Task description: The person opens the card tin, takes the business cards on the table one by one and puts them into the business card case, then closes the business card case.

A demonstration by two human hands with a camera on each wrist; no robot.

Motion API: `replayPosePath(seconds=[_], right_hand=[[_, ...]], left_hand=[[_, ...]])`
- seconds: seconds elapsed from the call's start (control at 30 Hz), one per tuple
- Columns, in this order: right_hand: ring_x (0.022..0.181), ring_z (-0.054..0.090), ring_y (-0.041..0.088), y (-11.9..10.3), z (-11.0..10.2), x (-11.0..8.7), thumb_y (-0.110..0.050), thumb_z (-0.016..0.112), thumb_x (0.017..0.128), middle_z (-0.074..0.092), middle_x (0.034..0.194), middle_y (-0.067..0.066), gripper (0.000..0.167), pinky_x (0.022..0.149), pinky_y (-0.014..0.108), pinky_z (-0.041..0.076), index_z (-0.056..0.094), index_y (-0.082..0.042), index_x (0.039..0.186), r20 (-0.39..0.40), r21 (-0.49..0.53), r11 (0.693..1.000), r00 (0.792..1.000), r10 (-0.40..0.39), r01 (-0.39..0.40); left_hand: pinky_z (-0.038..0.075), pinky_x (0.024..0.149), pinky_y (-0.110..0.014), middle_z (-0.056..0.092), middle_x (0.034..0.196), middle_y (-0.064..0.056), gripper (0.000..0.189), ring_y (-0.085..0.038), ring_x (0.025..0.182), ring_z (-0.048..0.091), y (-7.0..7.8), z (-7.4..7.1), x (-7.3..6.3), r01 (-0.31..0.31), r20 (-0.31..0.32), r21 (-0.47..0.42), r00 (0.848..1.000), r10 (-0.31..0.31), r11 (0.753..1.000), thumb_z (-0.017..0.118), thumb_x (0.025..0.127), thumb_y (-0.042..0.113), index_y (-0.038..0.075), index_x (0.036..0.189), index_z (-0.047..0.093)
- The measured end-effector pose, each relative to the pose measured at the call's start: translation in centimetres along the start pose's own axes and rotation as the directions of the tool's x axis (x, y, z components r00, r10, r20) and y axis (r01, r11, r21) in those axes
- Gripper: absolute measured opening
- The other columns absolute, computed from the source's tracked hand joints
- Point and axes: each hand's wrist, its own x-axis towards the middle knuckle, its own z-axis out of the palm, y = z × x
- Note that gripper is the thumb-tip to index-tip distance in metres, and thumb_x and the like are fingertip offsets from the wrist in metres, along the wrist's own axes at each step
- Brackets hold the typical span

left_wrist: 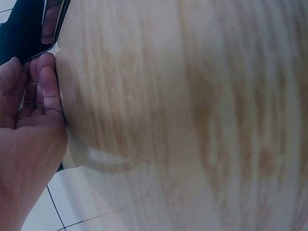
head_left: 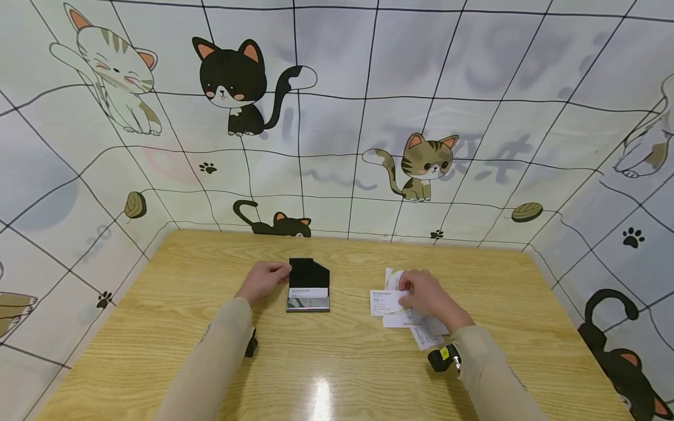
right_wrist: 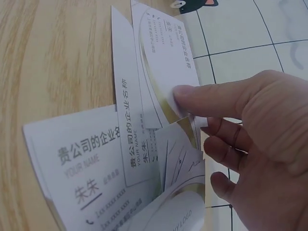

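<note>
A business card case (head_left: pixel 309 275) lies with its black flap raised, a white card (head_left: pixel 308 293) showing in its silver front pocket. My left hand (head_left: pixel 263 279) pinches the case's left edge between thumb and fingers; the left wrist view catches the black flap (left_wrist: pixel 21 31) at the fingertips. On the right, several white business cards (head_left: pixel 400 321) with printed text overlap in a loose pile. There my right hand (head_left: pixel 425 294) pinches one business card (right_wrist: pixel 166 53), thumb (right_wrist: pixel 192 97) on its printed face and fingers behind. The hand hides part of the pile.
Both hands work on a light wood table (head_left: pixel 347 356). A white cloth printed with cats and grid lines (head_left: pixel 337 128) rises behind the table and along both sides. A band of bare wood separates the case from the cards.
</note>
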Motion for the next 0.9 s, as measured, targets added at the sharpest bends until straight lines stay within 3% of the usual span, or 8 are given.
replayPosePath(seconds=[0.17, 0.37, 0.7, 0.9], right_hand=[[0.080, 0.051, 0.019, -0.1, -0.4, -0.1, 0.000, 0.073, 0.092, 0.059, 0.087, 0.003, 0.012, 0.070, 0.031, 0.043, 0.064, -0.008, 0.092, -0.005, 0.115, 0.993, 1.000, -0.027, 0.028], [0.082, 0.053, 0.018, -0.2, -0.7, -0.3, 0.002, 0.069, 0.094, 0.062, 0.089, 0.004, 0.008, 0.071, 0.026, 0.045, 0.067, -0.006, 0.095, -0.009, 0.217, 0.975, 0.998, -0.056, 0.057], [0.082, 0.058, 0.016, -0.8, 0.0, -0.1, 0.001, 0.070, 0.094, 0.068, 0.091, 0.003, 0.008, 0.075, 0.029, 0.050, 0.073, -0.006, 0.097, -0.066, 0.231, 0.969, 0.995, -0.079, 0.093], [0.078, 0.057, 0.013, -1.1, 0.8, 0.0, -0.003, 0.071, 0.095, 0.068, 0.088, 0.002, 0.004, 0.070, 0.025, 0.048, 0.073, -0.005, 0.098, -0.082, 0.245, 0.963, 0.992, -0.094, 0.111]], left_hand=[[0.044, 0.111, -0.050, 0.077, 0.099, -0.007, 0.030, -0.024, 0.103, 0.071, 0.0, 0.0, 0.0, 0.013, 0.002, 0.002, 1.000, -0.013, 1.000, 0.063, 0.105, 0.026, 0.004, 0.120, 0.077], [0.045, 0.110, -0.049, 0.077, 0.100, -0.007, 0.029, -0.023, 0.102, 0.071, 0.2, -0.1, -0.1, 0.005, 0.003, 0.003, 1.000, -0.005, 1.000, 0.063, 0.105, 0.025, 0.004, 0.119, 0.077], [0.045, 0.109, -0.049, 0.077, 0.100, -0.007, 0.029, -0.025, 0.104, 0.070, 0.4, -0.3, -0.3, 0.002, 0.009, 0.013, 1.000, -0.002, 1.000, 0.063, 0.105, 0.026, 0.005, 0.119, 0.078], [0.045, 0.110, -0.050, 0.077, 0.101, -0.008, 0.030, -0.025, 0.104, 0.071, 0.4, -0.2, -0.4, 0.003, 0.008, 0.014, 1.000, -0.003, 1.000, 0.063, 0.105, 0.026, 0.004, 0.121, 0.077]])
